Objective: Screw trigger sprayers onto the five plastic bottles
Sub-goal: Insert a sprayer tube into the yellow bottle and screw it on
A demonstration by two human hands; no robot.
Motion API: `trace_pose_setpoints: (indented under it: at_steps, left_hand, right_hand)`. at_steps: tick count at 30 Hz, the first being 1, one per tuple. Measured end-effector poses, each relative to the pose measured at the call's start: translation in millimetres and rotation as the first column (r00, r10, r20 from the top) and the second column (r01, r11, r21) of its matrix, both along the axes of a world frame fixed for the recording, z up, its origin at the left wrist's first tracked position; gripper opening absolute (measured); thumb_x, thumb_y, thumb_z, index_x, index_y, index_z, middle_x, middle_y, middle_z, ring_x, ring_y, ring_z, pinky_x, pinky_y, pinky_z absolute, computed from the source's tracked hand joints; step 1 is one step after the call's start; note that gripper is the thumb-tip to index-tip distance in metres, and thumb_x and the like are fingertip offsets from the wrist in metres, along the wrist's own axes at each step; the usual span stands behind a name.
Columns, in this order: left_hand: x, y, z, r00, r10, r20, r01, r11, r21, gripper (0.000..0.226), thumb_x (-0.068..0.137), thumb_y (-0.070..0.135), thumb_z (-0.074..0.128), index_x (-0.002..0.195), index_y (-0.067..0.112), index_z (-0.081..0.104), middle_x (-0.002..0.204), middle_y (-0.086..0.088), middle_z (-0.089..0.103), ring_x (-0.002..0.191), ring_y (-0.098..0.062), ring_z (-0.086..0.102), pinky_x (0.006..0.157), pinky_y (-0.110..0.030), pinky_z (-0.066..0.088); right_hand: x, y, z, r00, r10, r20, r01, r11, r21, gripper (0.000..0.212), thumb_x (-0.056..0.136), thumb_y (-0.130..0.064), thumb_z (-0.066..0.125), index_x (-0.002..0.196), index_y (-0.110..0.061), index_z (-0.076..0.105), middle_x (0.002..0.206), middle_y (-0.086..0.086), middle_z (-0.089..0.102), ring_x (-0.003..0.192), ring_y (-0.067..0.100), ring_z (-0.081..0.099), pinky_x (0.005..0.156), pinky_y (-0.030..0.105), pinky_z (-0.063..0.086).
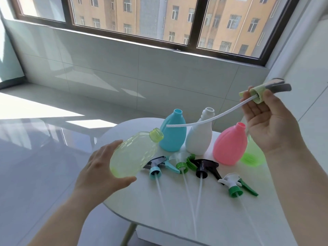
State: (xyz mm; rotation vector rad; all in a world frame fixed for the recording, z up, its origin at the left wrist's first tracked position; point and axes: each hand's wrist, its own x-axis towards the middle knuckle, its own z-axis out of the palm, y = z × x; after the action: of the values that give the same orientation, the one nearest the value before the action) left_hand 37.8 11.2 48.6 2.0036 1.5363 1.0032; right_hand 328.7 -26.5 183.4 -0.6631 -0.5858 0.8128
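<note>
My left hand (101, 167) grips a clear yellow-green bottle (134, 155), tilted with its open neck pointing up and right. My right hand (266, 121) is raised at the right and holds a yellow-green trigger sprayer (260, 94) by its collar. Its white dip tube (204, 121) curves down and left, and the tube's tip hangs just above the bottle's neck, apart from it. On the white table (177, 210) stand a blue bottle (173, 134), a white bottle (199, 137) and a pink bottle (230, 144). A green bottle (252, 155) is half hidden behind my right wrist.
Loose sprayers lie in a row on the table in front of the bottles: a blue one (156, 167), a light green one (182, 166), a black one (205, 168) and a white-and-green one (234, 185), tubes pointing toward me. Tiled floor lies to the left, a window wall behind.
</note>
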Motion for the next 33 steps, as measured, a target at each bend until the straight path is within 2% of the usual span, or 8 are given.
trace_pose_setpoints:
  at_steps: [3,8,14,18,22,25,29,33]
  left_hand:
    - [3,-1,-3,1.0,-0.011,-0.02,0.011,1.0,0.01,0.088,0.05,0.032,0.081,0.126,0.038,0.035,0.126,0.011,0.046,0.117,-0.012,0.037,0.085,-0.034,0.035]
    - [3,-3,-7,0.998,-0.044,-0.04,0.045,0.999,0.017,0.09,0.05,0.035,0.08,0.127,0.038,0.034,0.128,0.012,0.045,0.118,-0.011,0.035,0.089,-0.033,0.035]
    - [9,-5,-7,0.994,-0.111,0.004,0.111,0.994,0.014,0.09,0.048,0.039,0.08,0.125,0.041,0.034,0.11,0.026,0.036,0.106,0.0,0.031,0.084,-0.027,0.032]
    - [17,-8,-5,0.978,-0.18,0.106,0.184,0.982,-0.034,0.085,0.043,0.042,0.08,0.115,0.053,0.035,0.1,0.036,0.036,0.097,-0.002,0.04,0.081,-0.024,0.036]
    - [24,-14,-1,0.937,-0.215,0.274,0.255,0.959,-0.119,0.068,0.027,0.057,0.065,0.088,0.066,0.035,0.094,0.031,0.048,0.087,0.012,0.05,0.062,-0.006,0.039]
    - [23,-12,-2,0.921,-0.237,0.31,0.297,0.941,-0.164,0.066,0.027,0.058,0.064,0.088,0.061,0.038,0.094,0.028,0.052,0.085,0.017,0.05,0.061,-0.002,0.041]
    - [21,-7,-7,0.914,-0.228,0.336,0.307,0.929,-0.205,0.065,0.027,0.058,0.064,0.088,0.058,0.04,0.092,0.028,0.052,0.082,0.012,0.052,0.058,-0.001,0.039]
    - [23,-2,-15,0.902,-0.206,0.38,0.301,0.93,-0.212,0.067,0.029,0.058,0.065,0.09,0.058,0.038,0.097,0.027,0.051,0.089,0.015,0.049,0.067,-0.004,0.038]
  right_hand:
    - [-7,1,2,0.995,0.019,0.1,-0.015,0.999,-0.039,0.01,0.085,-0.009,0.05,0.083,-0.009,0.06,0.065,-0.005,0.072,0.072,0.009,0.068,0.075,0.02,0.055]
    - [-26,6,4,0.973,0.087,0.214,-0.078,0.996,-0.049,0.011,0.084,-0.007,0.051,0.083,-0.011,0.06,0.067,-0.005,0.072,0.072,0.008,0.068,0.076,0.021,0.055]
    - [-44,11,-2,0.931,0.216,0.294,-0.199,0.976,-0.084,0.021,0.063,-0.014,0.059,0.084,-0.011,0.06,0.07,-0.004,0.073,0.073,0.009,0.069,0.072,0.019,0.055]
    - [-63,12,-22,0.862,0.354,0.362,-0.309,0.934,-0.178,0.019,0.06,-0.017,0.062,0.079,-0.015,0.063,0.076,-0.002,0.074,0.077,0.011,0.068,0.073,0.02,0.055]
    - [-83,15,-47,0.761,0.447,0.47,-0.355,0.894,-0.275,0.025,0.056,-0.02,0.065,0.081,-0.017,0.063,0.08,-0.004,0.074,0.082,0.012,0.067,0.081,0.025,0.055]
    - [-85,21,-51,0.707,0.498,0.502,-0.381,0.866,-0.322,0.028,0.058,-0.019,0.063,0.086,-0.016,0.061,0.082,-0.006,0.073,0.085,0.011,0.067,0.087,0.027,0.052]
    - [-85,30,-55,0.665,0.534,0.521,-0.397,0.845,-0.359,0.029,0.059,-0.019,0.063,0.088,-0.017,0.062,0.088,-0.006,0.071,0.087,0.01,0.066,0.089,0.026,0.051]
    - [-91,39,-63,0.64,0.513,0.572,-0.362,0.858,-0.365,0.026,0.061,-0.021,0.066,0.088,-0.022,0.064,0.082,-0.012,0.073,0.09,0.009,0.065,0.093,0.028,0.049]
